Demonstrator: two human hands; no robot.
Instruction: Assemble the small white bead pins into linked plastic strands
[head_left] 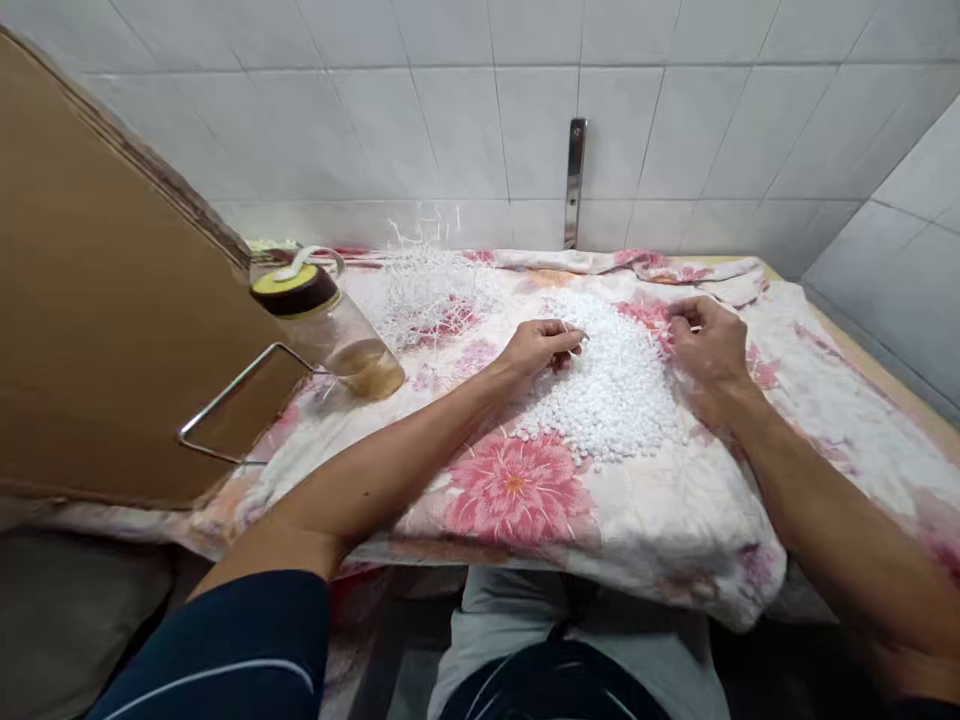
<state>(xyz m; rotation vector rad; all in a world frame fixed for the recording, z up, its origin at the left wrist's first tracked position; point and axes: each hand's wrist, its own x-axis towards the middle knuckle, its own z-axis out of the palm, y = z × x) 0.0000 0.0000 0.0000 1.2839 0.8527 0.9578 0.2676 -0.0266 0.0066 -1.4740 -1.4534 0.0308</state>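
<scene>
A heap of small white pieces (611, 395) lies on the floral cloth (517, 490). At the heap's left edge my left hand (546, 348) is closed, thumb and fingers pinched together; whatever it holds is too small to make out. Beyond the right side of the heap, my right hand (705, 340) is also closed, fingertips together over the pink flower print, its contents too small to name. Behind and left of my left hand sits a loose tangle of thin white strands (431, 290).
A clear bottle (349, 345) with a yellow and dark lid and brownish liquid stands at the left, beside a bent metal rod (232, 388). A large brown cardboard panel (112, 300) rises at far left. A tiled wall (450, 120) with a metal strip (575, 185) is behind.
</scene>
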